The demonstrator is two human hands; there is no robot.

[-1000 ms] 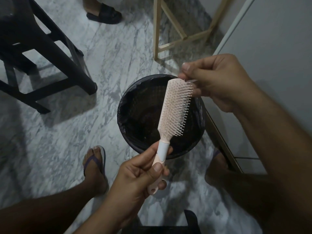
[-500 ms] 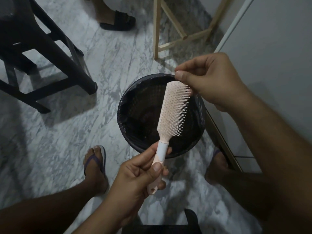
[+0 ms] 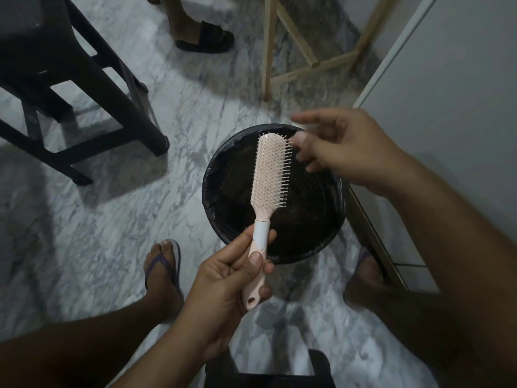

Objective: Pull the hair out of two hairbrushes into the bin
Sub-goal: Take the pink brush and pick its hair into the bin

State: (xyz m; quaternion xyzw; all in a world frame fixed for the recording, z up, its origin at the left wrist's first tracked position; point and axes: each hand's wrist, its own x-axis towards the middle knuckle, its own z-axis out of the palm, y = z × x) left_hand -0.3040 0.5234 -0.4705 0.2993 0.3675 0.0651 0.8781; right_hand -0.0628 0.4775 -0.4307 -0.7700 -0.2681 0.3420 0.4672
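My left hand (image 3: 226, 284) grips the handle of a pale pink hairbrush (image 3: 269, 175) with a white collar, and holds it upright over the black-lined round bin (image 3: 215, 175). The bristles face up and to the right. I cannot make out any hair among them. My right hand (image 3: 338, 148) hovers just right of the brush head, over the bin's far rim. It is blurred, with the fingers spread apart and nothing visible between them. Only one brush is in view.
A black plastic chair (image 3: 92, 88) stands at the left on the marble floor. A wooden frame (image 3: 268, 49) leans at the back. A white cabinet (image 3: 447, 107) is on the right. Another person's sandalled foot (image 3: 204, 35) is at the top. My own feet flank the bin.
My right hand was pinching at the top bristles and has now let go and spread its fingers beside the brush head. The brush has turned more face-up. The far foot has stepped rightward.
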